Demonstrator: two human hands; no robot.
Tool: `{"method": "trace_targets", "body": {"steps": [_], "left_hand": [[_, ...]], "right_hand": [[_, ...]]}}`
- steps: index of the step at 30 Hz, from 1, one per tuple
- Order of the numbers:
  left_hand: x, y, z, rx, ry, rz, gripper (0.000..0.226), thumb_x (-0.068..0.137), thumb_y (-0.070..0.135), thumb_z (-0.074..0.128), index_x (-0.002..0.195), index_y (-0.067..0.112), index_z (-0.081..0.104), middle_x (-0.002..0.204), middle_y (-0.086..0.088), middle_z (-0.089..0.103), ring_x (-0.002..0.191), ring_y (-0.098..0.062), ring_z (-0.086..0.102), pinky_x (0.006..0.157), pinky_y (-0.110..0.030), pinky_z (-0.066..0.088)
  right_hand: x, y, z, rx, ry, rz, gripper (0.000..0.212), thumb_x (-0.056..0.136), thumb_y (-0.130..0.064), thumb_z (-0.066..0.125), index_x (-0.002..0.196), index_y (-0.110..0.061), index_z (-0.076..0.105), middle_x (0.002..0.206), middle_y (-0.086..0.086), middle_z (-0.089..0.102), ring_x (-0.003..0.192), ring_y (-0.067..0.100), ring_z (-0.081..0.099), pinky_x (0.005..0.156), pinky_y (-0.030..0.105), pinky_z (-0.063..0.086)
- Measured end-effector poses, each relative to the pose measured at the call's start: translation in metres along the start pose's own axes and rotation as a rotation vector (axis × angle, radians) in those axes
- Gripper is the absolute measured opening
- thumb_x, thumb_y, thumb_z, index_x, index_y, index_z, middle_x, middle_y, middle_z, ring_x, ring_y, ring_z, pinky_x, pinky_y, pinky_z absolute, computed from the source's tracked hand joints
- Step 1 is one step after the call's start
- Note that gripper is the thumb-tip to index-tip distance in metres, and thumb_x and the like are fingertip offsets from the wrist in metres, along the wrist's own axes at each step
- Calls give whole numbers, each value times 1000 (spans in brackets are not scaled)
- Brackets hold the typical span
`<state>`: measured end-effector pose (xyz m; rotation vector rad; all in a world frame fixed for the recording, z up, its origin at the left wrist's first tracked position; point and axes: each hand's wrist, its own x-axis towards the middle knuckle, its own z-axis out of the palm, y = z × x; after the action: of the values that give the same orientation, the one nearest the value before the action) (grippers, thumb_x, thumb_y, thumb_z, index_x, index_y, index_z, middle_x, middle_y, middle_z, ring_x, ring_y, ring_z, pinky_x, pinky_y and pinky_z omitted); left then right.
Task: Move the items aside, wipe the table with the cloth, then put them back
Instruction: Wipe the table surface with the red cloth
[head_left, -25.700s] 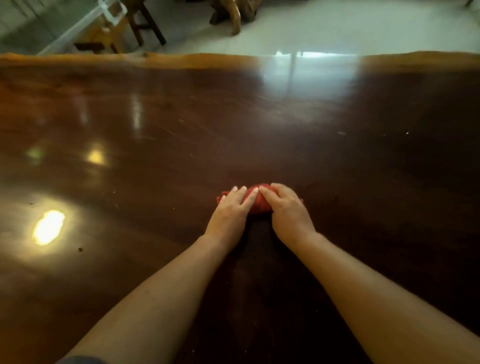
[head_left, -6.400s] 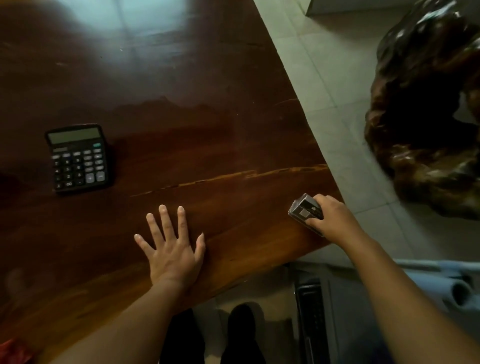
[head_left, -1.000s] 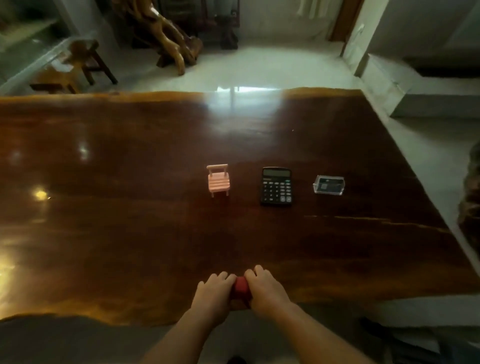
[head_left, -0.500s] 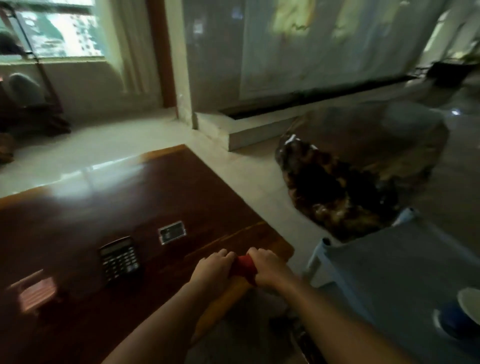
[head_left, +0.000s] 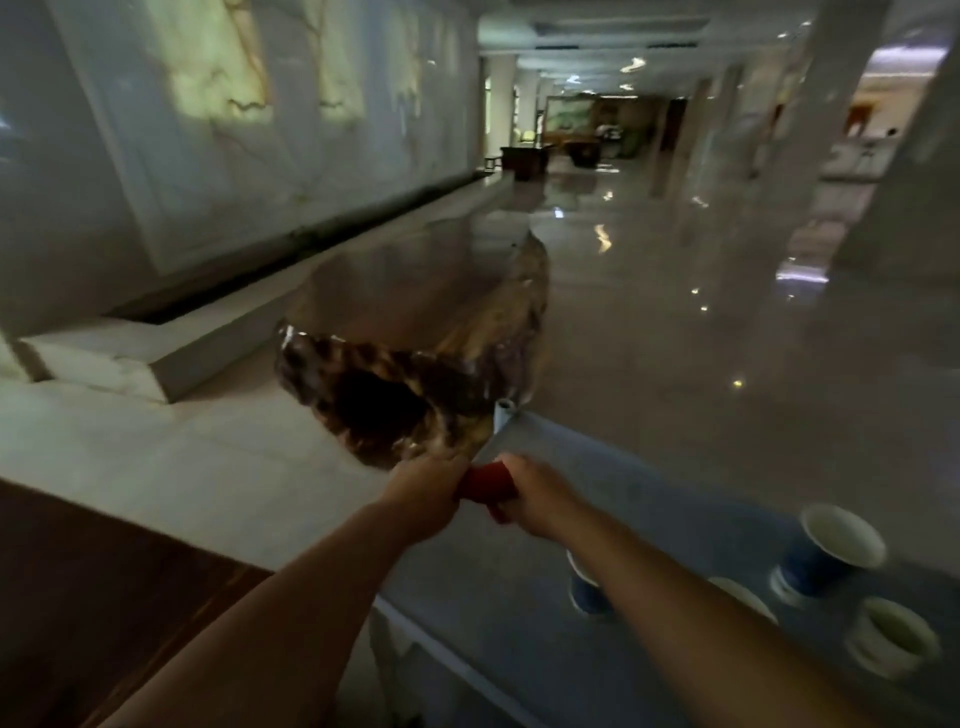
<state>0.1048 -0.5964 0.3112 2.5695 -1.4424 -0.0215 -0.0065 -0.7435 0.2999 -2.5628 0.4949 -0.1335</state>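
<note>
We grip the bunched red cloth (head_left: 485, 483) lying left-right between our closed left hand (head_left: 426, 491) and right hand (head_left: 540, 499); the table (head_left: 78, 582) has slid lower-left

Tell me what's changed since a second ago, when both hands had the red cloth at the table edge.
The view has swung right, away from the brown table; the chair, calculator and card holder are out of view. The red cloth is now lifted off the table, over a grey surface with blue cups. The left hand and right hand still grip it.
</note>
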Motion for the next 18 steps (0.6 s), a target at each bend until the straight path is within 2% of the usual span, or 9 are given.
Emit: {"method": "trace_targets", "body": {"steps": [2, 5, 8, 11, 15, 18], "left_hand": [[39, 16, 2, 8, -32, 82, 22, 90, 25, 50, 110, 29, 58, 114, 4, 62, 105, -22, 60, 88, -40, 50], [88, 33, 6, 29, -70, 180, 22, 90, 21, 46, 109, 27, 57, 114, 2, 62, 103, -23, 62, 79, -36, 49], [140, 42, 24, 27, -87, 240, 31, 94, 18, 45, 122, 25, 55, 126, -2, 61, 110, -25, 61, 86, -38, 50], [183, 44, 50, 15, -96, 259, 40, 97, 14, 46, 136, 21, 49, 135, -5, 57, 118, -26, 57, 91, -33, 44], [238, 25, 92, -11, -136, 272, 35, 96, 9, 47, 128, 22, 54, 127, -3, 60, 112, -24, 58, 85, -29, 41], [273, 8, 124, -62, -166, 248, 33, 94, 8, 48, 122, 24, 58, 127, 0, 60, 113, -21, 57, 91, -29, 40]], "right_hand": [[8, 27, -18, 30, 52, 57, 9, 70, -23, 65, 74, -28, 58, 71, -5, 67, 63, 8, 64, 63, 37, 57], [22, 61, -34, 38, 79, 152, 11, 75, -18, 67, 86, -20, 67, 82, 1, 71, 72, 17, 67, 70, 43, 58], [45, 97, -44, 32, 144, 225, 31, 74, -20, 69, 105, -18, 64, 97, 4, 71, 83, 21, 67, 72, 37, 55], [72, 129, -39, 22, 171, 276, 39, 73, -21, 70, 110, -16, 62, 103, 7, 69, 89, 24, 67, 71, 31, 49], [121, 166, -15, 25, 152, 332, 39, 75, -21, 72, 111, -9, 60, 108, 14, 66, 97, 31, 64, 79, 42, 52], [153, 186, 5, -8, 144, 364, 42, 79, -20, 70, 116, -9, 57, 112, 15, 62, 102, 32, 61, 84, 43, 51]]}}
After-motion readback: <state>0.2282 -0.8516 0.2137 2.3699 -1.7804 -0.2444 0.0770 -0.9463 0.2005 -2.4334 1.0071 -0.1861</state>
